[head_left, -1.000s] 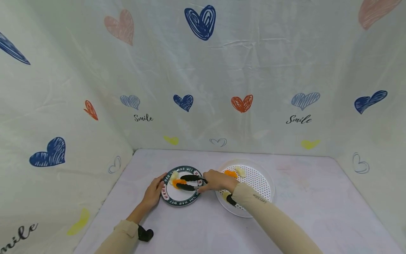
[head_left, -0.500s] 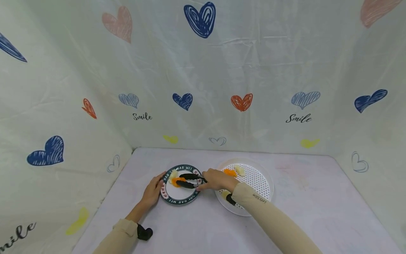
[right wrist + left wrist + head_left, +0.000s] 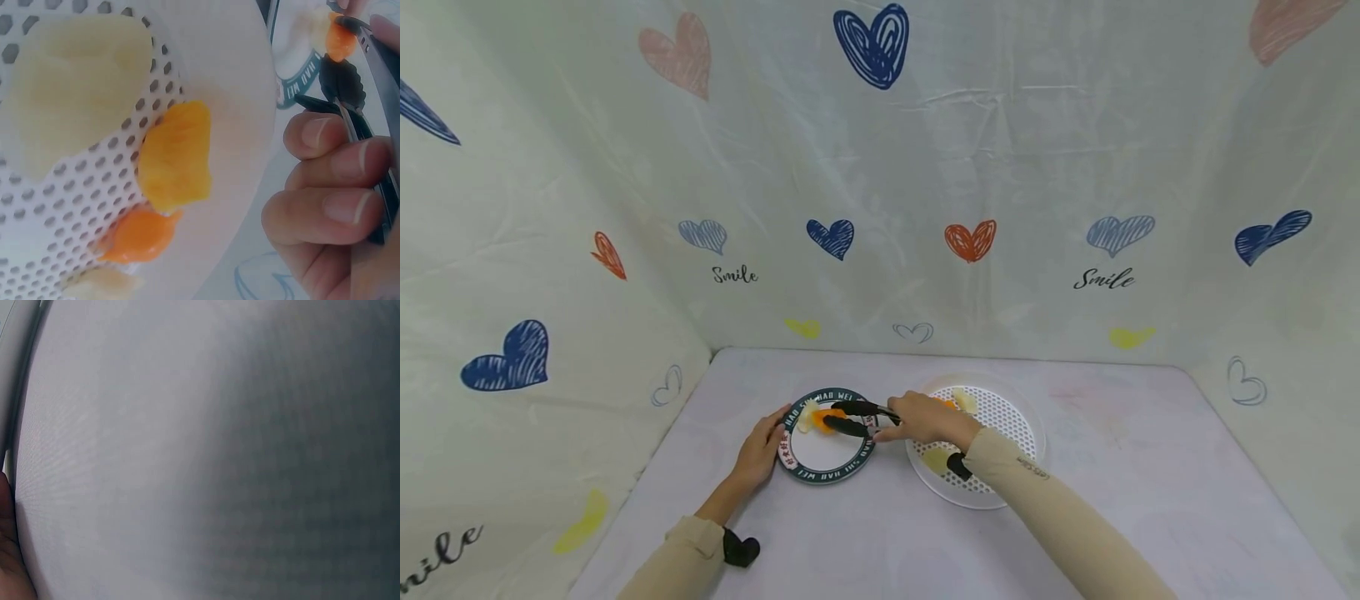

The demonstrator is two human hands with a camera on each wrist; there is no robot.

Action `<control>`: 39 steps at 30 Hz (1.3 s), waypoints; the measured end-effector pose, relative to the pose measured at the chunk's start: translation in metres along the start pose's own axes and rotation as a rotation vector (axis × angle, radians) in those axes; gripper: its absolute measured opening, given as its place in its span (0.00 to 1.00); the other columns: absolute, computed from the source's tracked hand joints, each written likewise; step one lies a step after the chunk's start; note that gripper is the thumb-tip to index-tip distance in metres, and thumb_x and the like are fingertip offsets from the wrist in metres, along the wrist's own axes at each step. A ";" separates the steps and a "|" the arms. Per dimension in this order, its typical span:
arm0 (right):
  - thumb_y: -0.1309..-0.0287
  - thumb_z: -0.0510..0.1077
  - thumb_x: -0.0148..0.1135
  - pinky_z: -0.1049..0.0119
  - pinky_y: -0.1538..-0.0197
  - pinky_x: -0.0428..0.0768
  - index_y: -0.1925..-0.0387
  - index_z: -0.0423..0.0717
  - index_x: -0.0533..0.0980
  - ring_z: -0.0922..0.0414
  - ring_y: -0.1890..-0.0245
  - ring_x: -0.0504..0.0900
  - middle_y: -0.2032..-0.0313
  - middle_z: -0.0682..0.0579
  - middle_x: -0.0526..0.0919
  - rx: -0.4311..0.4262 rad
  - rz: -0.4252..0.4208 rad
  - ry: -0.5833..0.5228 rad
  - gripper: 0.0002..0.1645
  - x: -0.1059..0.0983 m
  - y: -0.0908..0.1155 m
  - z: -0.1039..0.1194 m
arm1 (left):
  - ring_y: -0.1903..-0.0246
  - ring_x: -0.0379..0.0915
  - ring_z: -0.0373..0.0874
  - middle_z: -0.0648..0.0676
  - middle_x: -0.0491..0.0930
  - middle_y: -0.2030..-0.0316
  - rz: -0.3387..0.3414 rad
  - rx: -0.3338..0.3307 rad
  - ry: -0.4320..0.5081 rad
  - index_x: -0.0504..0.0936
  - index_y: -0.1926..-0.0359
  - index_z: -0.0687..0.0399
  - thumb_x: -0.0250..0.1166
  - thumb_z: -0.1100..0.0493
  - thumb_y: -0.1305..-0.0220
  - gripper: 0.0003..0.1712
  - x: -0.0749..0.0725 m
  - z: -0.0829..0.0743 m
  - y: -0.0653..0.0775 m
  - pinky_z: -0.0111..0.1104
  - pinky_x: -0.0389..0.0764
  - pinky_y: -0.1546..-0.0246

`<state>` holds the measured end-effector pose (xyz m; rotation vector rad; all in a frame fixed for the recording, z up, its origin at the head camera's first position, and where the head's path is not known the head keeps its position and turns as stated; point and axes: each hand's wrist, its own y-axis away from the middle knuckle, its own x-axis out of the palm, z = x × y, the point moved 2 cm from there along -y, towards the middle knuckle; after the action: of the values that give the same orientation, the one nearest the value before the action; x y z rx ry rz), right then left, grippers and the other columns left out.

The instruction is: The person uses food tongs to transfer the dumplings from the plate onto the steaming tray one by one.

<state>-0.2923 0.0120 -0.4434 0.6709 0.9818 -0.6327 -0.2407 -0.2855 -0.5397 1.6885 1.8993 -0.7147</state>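
My left hand (image 3: 760, 454) holds the left rim of a round plate (image 3: 820, 477) with a dark green lettered border. In the right hand (image 3: 925, 418) is a pair of black-tipped tongs (image 3: 850, 427), reaching over the plate with their tips apart. An orange soft-looking piece (image 3: 826, 419) lies at the tongs' tips, beside a pale piece (image 3: 807, 415). In the right wrist view, curled fingers grip the tongs' handle and the orange piece (image 3: 340, 40) touches one tip. The left wrist view shows mostly blurred pale surface, with part of the hand (image 3: 12, 575) at its edge.
A white perforated tray (image 3: 1015, 433) stands right of the plate, partly under the right forearm. It bears a yellow piece (image 3: 176, 156), an orange piece (image 3: 140, 236) and pale pieces, one of them large (image 3: 81, 87). A heart-printed cloth (image 3: 880, 167) hangs behind the table.
My right hand has moved right and slightly away with the tongs. The orange piece on the plate has shifted right and away too. My left hand stays at the plate's rim.
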 end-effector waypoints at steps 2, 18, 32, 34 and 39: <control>0.41 0.66 0.64 0.61 0.61 0.80 0.46 0.39 0.76 0.55 0.66 0.75 0.62 0.47 0.79 -0.004 -0.001 -0.003 0.37 -0.002 0.004 -0.002 | 0.45 0.67 0.58 0.66 0.71 0.42 0.000 0.001 -0.001 0.62 0.25 0.57 0.46 0.58 0.19 0.26 0.000 0.000 0.000 0.55 0.65 0.36; 0.39 0.66 0.63 0.57 0.58 0.77 0.48 0.37 0.76 0.57 0.66 0.74 0.67 0.51 0.77 -0.071 -0.050 -0.055 0.37 -0.029 0.053 -0.027 | 0.39 0.65 0.61 0.67 0.70 0.40 0.017 0.003 0.000 0.62 0.26 0.57 0.45 0.59 0.19 0.26 -0.001 -0.001 0.001 0.56 0.63 0.35; 0.38 0.69 0.60 0.58 0.55 0.80 0.44 0.35 0.75 0.61 0.65 0.77 0.63 0.54 0.82 -0.100 -0.056 -0.100 0.42 -0.035 0.107 -0.063 | 0.45 0.67 0.58 0.66 0.71 0.43 0.013 0.013 -0.015 0.63 0.26 0.59 0.44 0.61 0.20 0.25 -0.004 -0.002 0.003 0.55 0.66 0.38; 0.38 0.68 0.60 0.59 0.59 0.80 0.48 0.35 0.76 0.61 0.69 0.75 0.68 0.56 0.80 -0.105 -0.055 -0.116 0.40 -0.033 0.114 -0.068 | 0.45 0.67 0.59 0.66 0.71 0.43 0.011 0.017 -0.011 0.63 0.27 0.60 0.44 0.61 0.20 0.25 -0.004 -0.002 0.003 0.55 0.66 0.38; 0.38 0.68 0.61 0.56 0.57 0.80 0.48 0.35 0.76 0.59 0.66 0.76 0.66 0.52 0.81 -0.068 -0.067 -0.146 0.39 -0.027 0.129 -0.084 | 0.46 0.67 0.58 0.65 0.72 0.44 0.011 0.018 -0.008 0.63 0.26 0.59 0.45 0.61 0.20 0.25 -0.002 -0.001 0.002 0.54 0.67 0.39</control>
<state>-0.2523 0.1612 -0.4244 0.5266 0.8890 -0.6943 -0.2388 -0.2865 -0.5375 1.7036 1.8820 -0.7347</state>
